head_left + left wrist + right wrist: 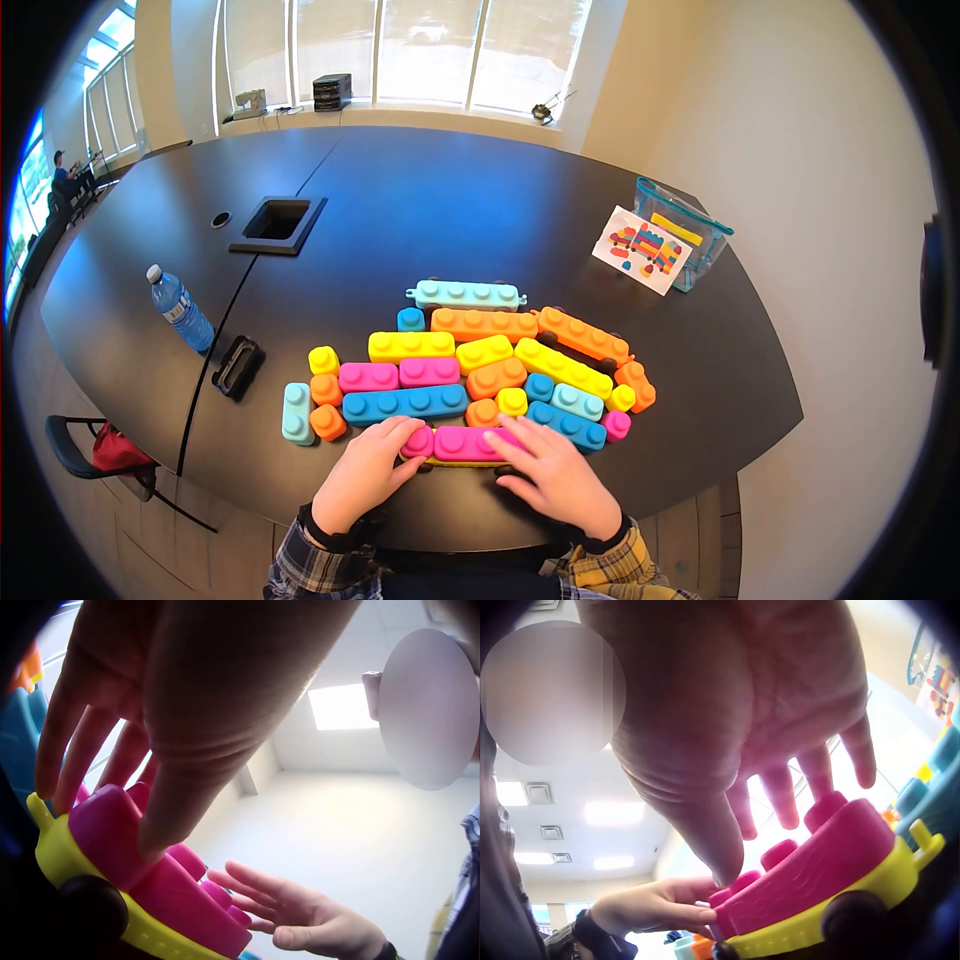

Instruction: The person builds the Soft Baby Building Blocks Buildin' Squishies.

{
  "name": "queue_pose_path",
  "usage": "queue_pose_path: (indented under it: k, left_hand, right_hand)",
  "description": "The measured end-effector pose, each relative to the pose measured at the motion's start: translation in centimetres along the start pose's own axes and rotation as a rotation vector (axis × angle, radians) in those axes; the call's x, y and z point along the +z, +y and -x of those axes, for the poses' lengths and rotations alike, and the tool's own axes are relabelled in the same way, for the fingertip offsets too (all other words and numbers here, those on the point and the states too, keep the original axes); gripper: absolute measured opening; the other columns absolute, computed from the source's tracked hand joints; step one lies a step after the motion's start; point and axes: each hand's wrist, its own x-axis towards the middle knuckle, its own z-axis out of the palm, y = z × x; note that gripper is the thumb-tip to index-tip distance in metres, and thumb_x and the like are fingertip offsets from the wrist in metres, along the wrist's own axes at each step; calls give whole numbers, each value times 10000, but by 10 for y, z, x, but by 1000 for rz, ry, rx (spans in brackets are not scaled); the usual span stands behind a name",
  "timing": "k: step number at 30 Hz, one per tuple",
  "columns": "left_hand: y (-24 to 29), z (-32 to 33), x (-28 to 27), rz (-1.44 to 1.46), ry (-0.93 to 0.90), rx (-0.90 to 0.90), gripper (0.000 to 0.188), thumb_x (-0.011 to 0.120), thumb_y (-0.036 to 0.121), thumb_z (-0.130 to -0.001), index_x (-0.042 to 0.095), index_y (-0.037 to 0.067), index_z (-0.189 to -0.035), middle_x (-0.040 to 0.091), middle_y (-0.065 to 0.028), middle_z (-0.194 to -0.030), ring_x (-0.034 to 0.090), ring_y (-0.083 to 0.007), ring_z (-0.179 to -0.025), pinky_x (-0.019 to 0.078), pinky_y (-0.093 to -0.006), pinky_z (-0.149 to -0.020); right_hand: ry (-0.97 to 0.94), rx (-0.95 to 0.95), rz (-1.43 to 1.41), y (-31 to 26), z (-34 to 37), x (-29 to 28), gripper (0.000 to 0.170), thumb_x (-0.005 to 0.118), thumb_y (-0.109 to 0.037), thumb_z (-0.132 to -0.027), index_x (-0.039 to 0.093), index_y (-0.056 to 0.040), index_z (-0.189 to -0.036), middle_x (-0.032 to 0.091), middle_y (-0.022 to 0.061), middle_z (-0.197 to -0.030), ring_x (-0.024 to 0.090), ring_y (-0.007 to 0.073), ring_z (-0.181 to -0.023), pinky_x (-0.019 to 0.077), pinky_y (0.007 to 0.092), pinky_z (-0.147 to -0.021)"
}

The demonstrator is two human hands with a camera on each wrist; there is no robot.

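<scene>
A yellow wheeled base (468,464) lies near the table's front edge, carrying a small pink block (417,442) and a longer pink block (466,442). My left hand (366,470) holds the small pink block between thumb and fingers at the base's left end; in the left wrist view the thumb presses on the pink block (109,832) near its joint with the longer one (187,900). My right hand (562,475) hovers over the right end of the long block, fingers spread. In the right wrist view its thumb hangs close to the studs of the long block (817,874); contact is unclear.
Beyond my hands lie several orange, yellow, pink and blue blocks (405,403) and a light-blue wheeled base (467,294). A bottle (181,309) and black object (238,367) stand left. A picture card (642,250) leans on a clear bag (705,235) at the back right.
</scene>
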Motion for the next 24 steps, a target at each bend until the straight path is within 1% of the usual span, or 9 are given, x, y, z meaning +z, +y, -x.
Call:
queue_pose_path:
  k: [1, 5, 13, 18, 19, 20, 22, 23, 24]
  left_hand:
    - [1, 0, 0, 1, -1, -3, 407, 808, 120, -879, 647, 40, -1244, 700, -134, -1189, 689, -361, -1076, 571, -408, -921]
    - [1, 0, -1, -6, -4, 0, 419, 809, 109, -873, 642, 40, -1251, 699, -136, -1197, 688, -361, -1091, 571, -409, -927]
    - [-3, 0, -2, 1, -19, 6, 424, 809, 104, -875, 641, 33, -1258, 695, -138, -1219, 682, -356, -1117, 564, -409, -948]
    - [-5, -1, -16, -89, -13, 62, 578, 838, 156, -852, 594, 11, -1356, 670, -189, -1303, 636, -396, -1207, 521, -456, -1038]
    - [-9, -1, -27, -84, 70, 77, 682, 880, 170, -811, 570, 8, -1397, 661, -206, -1327, 632, -395, -1229, 514, -461, -1055]
    - [-10, -1, -43, -132, 147, 10, 694, 889, 161, -797, 579, 13, -1400, 666, -207, -1320, 637, -389, -1230, 513, -456, -1058]
    - [-24, -13, -73, -156, 283, -55, 575, 854, 100, -811, 626, 7, -1330, 685, -197, -1257, 648, -405, -1183, 528, -443, -1007]
    - [-41, -19, -85, -244, 291, -9, 510, 829, 86, -828, 642, 11, -1296, 686, -188, -1232, 648, -409, -1156, 536, -441, -974]
    - [-59, -25, -96, -320, 225, -30, 470, 790, 84, -859, 643, -14, -1295, 689, -201, -1247, 654, -418, -1159, 530, -432, -995]
  right_hand:
    - [-76, 34, 26, -6, 3, 4, 629, 762, -237, -933, 553, -168, -1522, 498, 133, -1595, 507, 369, -1423, 440, 499, -1143]
    - [-109, 39, 106, -11, 3, 8, 650, 765, -237, -922, 543, -179, -1531, 504, 94, -1597, 507, 357, -1424, 425, 499, -1160]
    - [-131, 65, 80, -8, 3, 10, 637, 745, -258, -952, 533, -190, -1548, 502, 96, -1601, 466, 372, -1468, 401, 534, -1179]
    - [-74, 154, 47, -3, 11, 0, 637, 744, -302, -969, 530, -187, -1557, 491, 108, -1616, 427, 399, -1507, 354, 599, -1203]
    - [-27, 127, 86, -2, 13, -3, 614, 738, -268, -965, 542, -175, -1539, 508, 105, -1593, 496, 381, -1441, 417, 545, -1162]
    - [-27, 123, 86, 2, 15, -3, 614, 738, -268, -965, 542, -175, -1539, 508, 105, -1593, 496, 381, -1441, 417, 545, -1162]
    - [58, 146, -52, 10, 16, -1, 564, 752, -204, -945, 597, -136, -1483, 555, 136, -1533, 582, 386, -1328, 468, 490, -1105]
    - [127, 154, -29, 7, 14, -1, 493, 751, -134, -929, 649, -104, -1411, 625, 149, -1429, 645, 373, -1208, 511, 445, -1033]
    - [129, 155, -30, 9, 15, 1, 493, 751, -134, -929, 649, -104, -1411, 625, 149, -1429, 645, 373, -1208, 511, 445, -1033]
